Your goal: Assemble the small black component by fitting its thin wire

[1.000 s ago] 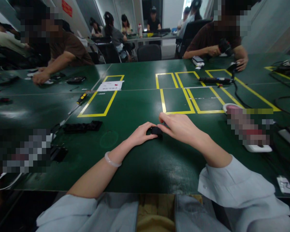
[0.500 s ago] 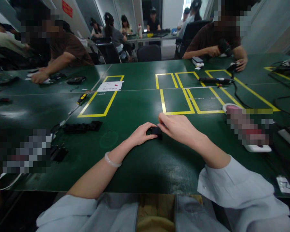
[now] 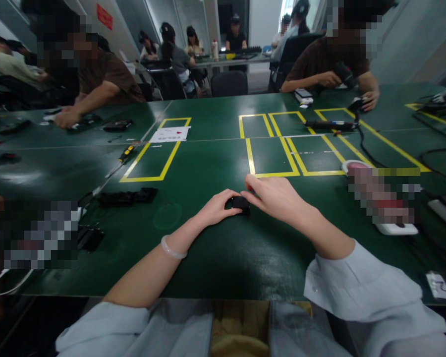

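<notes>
A small black block-like part [image 3: 240,203] sits low over the green table [image 3: 215,263], in front of my body. Thumb and fingers of my left hand [image 3: 220,206] grip it from the left side; a pale bracelet circles that wrist. My right hand [image 3: 273,193] is closed just above and to the right of the part, fingers curled with the thumb toward it. Whatever those right fingers pinch, if anything, is hidden from the camera.
Dark parts [image 3: 128,197] lie to the left, beyond them a screwdriver [image 3: 126,153] with a yellow-black handle. Yellow tape outlines [image 3: 277,174] and a paper sheet [image 3: 170,134] mark the table. A blurred pink-and-white object [image 3: 381,198] lies right. People work across the table.
My two hands and the black part stay almost in place. Across the table at the left, a co-worker's hand has shifted slightly to the right.
</notes>
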`<state>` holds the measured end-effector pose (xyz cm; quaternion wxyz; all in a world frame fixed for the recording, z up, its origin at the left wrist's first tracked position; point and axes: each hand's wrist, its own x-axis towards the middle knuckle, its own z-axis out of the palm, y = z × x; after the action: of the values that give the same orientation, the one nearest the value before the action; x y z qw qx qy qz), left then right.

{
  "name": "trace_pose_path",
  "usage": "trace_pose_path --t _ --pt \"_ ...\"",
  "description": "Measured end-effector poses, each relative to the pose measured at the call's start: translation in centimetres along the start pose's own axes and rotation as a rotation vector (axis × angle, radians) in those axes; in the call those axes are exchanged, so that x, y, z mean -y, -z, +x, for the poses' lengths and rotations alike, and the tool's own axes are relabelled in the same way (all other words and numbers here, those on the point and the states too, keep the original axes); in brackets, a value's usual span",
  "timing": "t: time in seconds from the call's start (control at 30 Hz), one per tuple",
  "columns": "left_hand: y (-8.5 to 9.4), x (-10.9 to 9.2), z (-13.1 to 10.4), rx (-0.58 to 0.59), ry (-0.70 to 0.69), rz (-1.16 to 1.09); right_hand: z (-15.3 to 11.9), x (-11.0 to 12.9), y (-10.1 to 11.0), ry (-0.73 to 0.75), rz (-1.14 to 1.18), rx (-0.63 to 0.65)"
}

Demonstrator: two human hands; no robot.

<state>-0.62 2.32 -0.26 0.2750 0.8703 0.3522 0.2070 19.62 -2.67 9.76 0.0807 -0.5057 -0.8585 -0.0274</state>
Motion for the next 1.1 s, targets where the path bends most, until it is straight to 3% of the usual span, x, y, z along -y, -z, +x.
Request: trace_pose_path --t 0.33,0.7,1.1 --pt "-0.04 0.05 -0.01 0.002 0.018 -0.009 0.32 -0.04 -0.15 -0.033 -0.047 0.049" --pt "-0.17 0.33 -0.04 -0.015 -0.005 -0.014 -0.22 -0.09 0.60 0.115 0.079 0.021" --pt "-0.08 0.17 0.00 0.006 0.001 0.006 0.14 -0.24 0.10 0.013 -0.009 0.062"
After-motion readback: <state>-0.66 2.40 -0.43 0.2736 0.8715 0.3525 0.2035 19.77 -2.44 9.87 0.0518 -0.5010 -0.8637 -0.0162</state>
